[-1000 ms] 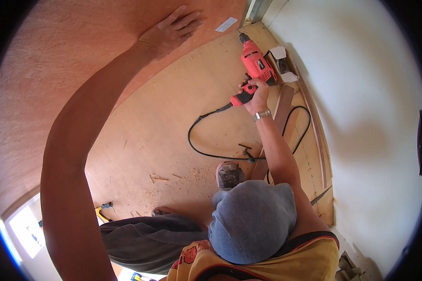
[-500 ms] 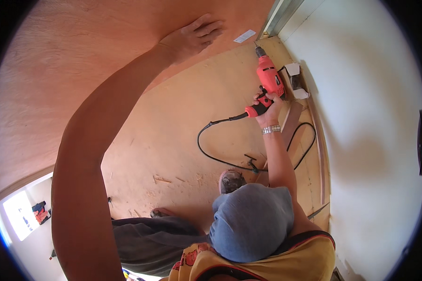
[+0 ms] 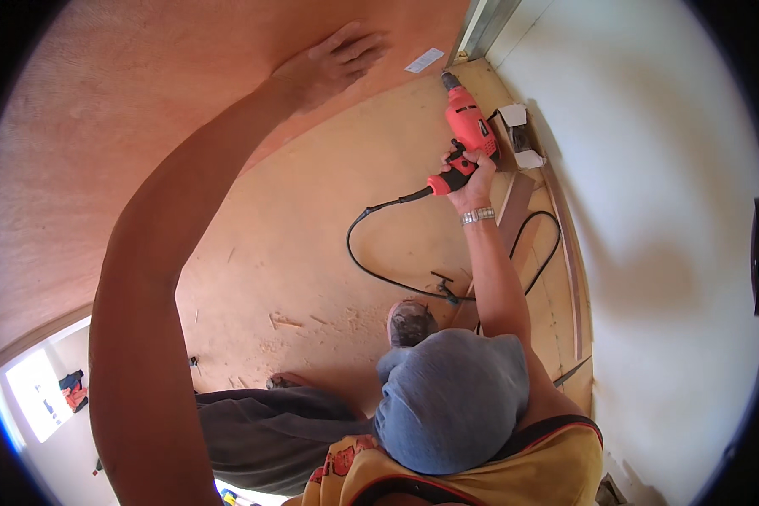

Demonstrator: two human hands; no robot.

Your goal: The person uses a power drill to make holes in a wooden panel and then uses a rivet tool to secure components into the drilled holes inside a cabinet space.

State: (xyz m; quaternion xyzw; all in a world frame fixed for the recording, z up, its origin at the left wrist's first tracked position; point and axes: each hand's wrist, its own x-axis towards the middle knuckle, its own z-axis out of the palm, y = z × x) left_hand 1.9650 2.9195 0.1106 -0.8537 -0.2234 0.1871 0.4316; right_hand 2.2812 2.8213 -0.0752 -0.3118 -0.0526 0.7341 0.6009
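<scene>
My left hand (image 3: 333, 67) lies flat with fingers stretched out on a large reddish plywood panel (image 3: 185, 67). In my right hand (image 3: 472, 175) is a red and black corded power drill (image 3: 472, 126), gripped by its handle. Its chuck (image 3: 449, 81) points away from me at the panel's edge, close to a small white label (image 3: 424, 60). The bit's tip is hidden at that edge. From the handle, a black cord (image 3: 363, 257) loops over the wooden floor.
An opened small box (image 3: 521, 135) with dark contents stands right of the drill, by the white wall (image 3: 649, 211). Wood strips (image 3: 565, 253) lie along that wall. Wood shavings (image 3: 287, 321) and a chuck key (image 3: 447, 289) are on the floor near my shoe (image 3: 411, 324).
The drill in my right hand has shifted slightly left and forward in the picture, and its bit no longer shows. My left hand stays on the panel.
</scene>
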